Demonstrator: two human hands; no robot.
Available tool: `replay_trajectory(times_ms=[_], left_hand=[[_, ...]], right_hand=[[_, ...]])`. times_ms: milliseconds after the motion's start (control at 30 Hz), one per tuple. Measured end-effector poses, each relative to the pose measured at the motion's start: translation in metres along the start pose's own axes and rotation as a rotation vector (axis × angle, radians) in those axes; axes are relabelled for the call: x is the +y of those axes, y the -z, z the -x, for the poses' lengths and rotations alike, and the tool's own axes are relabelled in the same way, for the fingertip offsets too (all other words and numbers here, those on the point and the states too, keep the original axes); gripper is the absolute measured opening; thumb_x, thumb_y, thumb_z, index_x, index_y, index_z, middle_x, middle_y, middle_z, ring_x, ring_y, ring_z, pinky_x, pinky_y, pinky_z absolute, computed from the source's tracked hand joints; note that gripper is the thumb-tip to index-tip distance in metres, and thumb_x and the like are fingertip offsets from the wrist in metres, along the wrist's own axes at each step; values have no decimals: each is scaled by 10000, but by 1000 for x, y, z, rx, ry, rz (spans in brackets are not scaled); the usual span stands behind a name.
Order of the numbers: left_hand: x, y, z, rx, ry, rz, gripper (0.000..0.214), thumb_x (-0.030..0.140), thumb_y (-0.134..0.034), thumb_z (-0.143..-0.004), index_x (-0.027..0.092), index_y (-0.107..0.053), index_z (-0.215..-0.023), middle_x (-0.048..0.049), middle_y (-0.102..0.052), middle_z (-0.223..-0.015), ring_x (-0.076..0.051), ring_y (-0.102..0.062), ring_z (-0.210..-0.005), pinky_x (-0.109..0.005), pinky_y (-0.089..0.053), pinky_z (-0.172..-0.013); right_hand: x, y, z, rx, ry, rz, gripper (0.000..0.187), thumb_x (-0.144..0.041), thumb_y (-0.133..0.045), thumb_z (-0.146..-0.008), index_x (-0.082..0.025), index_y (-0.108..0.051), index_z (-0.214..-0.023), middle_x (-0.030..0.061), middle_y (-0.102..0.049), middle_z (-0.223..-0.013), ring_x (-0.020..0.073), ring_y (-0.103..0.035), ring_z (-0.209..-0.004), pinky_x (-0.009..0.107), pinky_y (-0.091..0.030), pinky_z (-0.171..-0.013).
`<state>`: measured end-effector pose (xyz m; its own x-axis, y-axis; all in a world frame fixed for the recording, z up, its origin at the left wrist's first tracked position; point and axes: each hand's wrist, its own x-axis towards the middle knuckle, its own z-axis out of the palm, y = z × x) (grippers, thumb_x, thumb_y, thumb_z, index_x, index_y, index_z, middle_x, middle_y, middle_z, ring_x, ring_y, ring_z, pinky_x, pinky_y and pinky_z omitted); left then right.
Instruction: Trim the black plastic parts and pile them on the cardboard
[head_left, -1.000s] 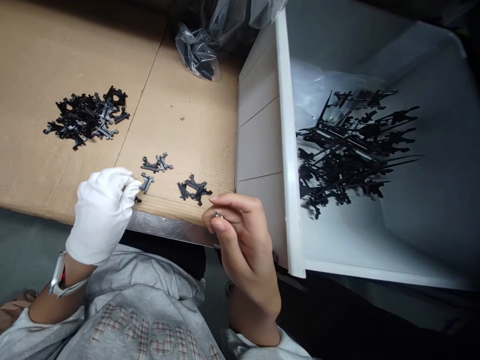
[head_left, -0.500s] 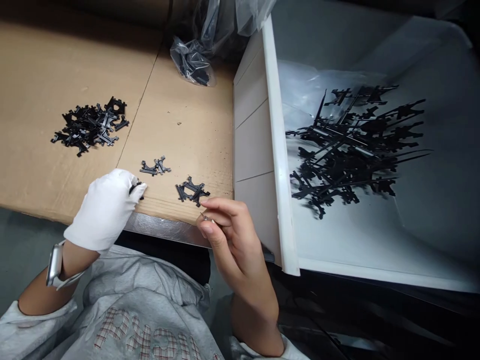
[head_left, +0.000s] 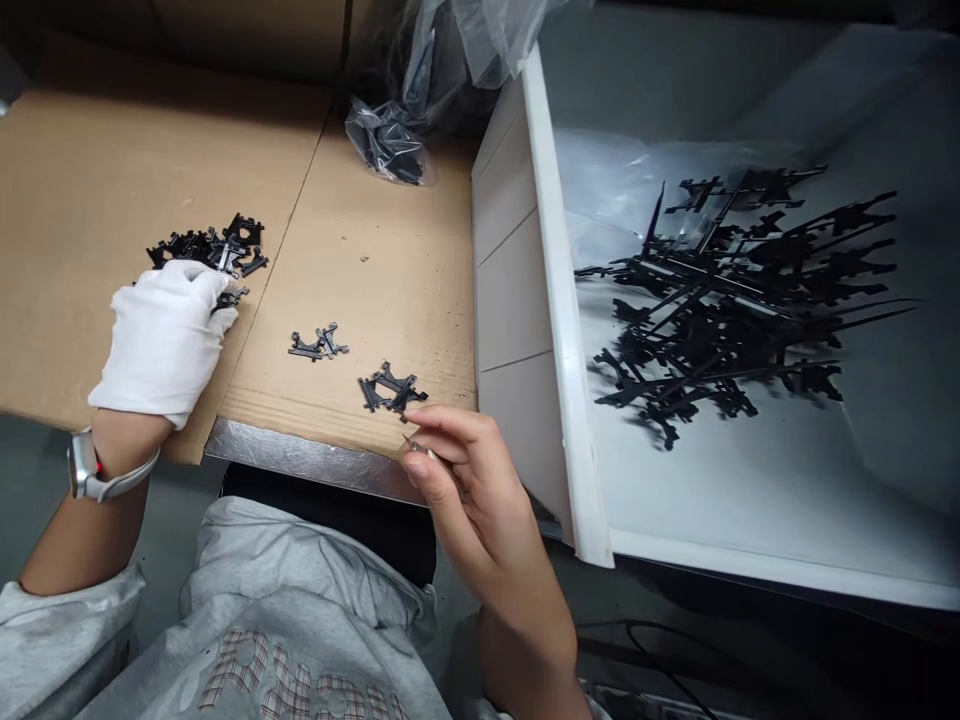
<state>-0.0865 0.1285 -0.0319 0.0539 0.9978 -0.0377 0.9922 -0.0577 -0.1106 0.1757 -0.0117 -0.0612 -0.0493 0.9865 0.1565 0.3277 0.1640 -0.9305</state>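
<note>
My left hand (head_left: 166, 335), in a white glove, reaches over the near side of a pile of black plastic parts (head_left: 244, 230). Its fingers are curled; whatever they grip is hidden by the glove. My bare right hand (head_left: 480, 480) pinches a small, pointed metal-tipped tool (head_left: 415, 446) between thumb and fingers, its handle mostly hidden in the palm. Just beyond the right fingertips lies a small cluster of black plastic parts (head_left: 390, 388). Another small group of black parts (head_left: 319, 343) rests on the cardboard between my hands.
A white bin (head_left: 559, 330) stands to the right, with long black sprues of parts (head_left: 720, 300) lying tangled inside. At the back is a clear plastic bag (head_left: 390, 140) with dark pieces in it. Cardboard (head_left: 292, 270) covers the table up to its metal front edge (head_left: 315, 460).
My left hand has moved left and away from me, from the table's front edge to the pile. My right hand keeps its pinch on the tool. The view has shifted slightly.
</note>
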Motion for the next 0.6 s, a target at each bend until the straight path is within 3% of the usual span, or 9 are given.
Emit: replay_trajectory(times_ms=[167,300,367,500,600], left_hand=[[-10,12,9,21,-15,51,523,384,-331,-1162,166,-793,-1273,-171,-781,-1236,-447,-710,-1274,-648,-558,-1088],[-18,19,11,154,5,136,594,386,-240,-1181,157,-710,-1464,-176,-787,-1328,-449,-742,-1282,-663,-549,-1133],[-10,17,9,179,-110,199,517,361,-349,-1169,139,-702,-1474,-185,-777,-1389,-414,-747,-1291,-602,-554,-1158],[27,9,-3,-66,-505,108,340,307,-597,-1089,157,-753,-1351,-186,-801,-1317,-379,-777,-1182,-496,-601,-1026],[45,3,-14,-193,-517,-37,220,283,-630,-1046,145,-791,-1101,-188,-814,-1088,-389,-784,-1037,-439,-577,-873]], right_hand=[[0,2,-3,11,-6,54,246,-370,-526,-1184,-316,-578,-1418,49,-802,-1054,202,-802,-886,321,-650,-747],[3,1,-7,-24,12,31,264,-306,-446,-1207,-330,-512,-1462,-6,-767,-903,189,-794,-836,323,-638,-759],[4,0,-7,-32,0,33,263,-336,-466,-1202,-327,-511,-1461,-2,-753,-890,202,-789,-841,337,-632,-764],[3,-3,-7,-89,-53,24,287,-392,-511,-1182,-313,-529,-1457,24,-745,-912,238,-787,-877,384,-631,-810],[1,-2,-6,-126,-84,28,300,-388,-483,-1188,-301,-523,-1472,47,-766,-961,246,-795,-903,394,-639,-825]])
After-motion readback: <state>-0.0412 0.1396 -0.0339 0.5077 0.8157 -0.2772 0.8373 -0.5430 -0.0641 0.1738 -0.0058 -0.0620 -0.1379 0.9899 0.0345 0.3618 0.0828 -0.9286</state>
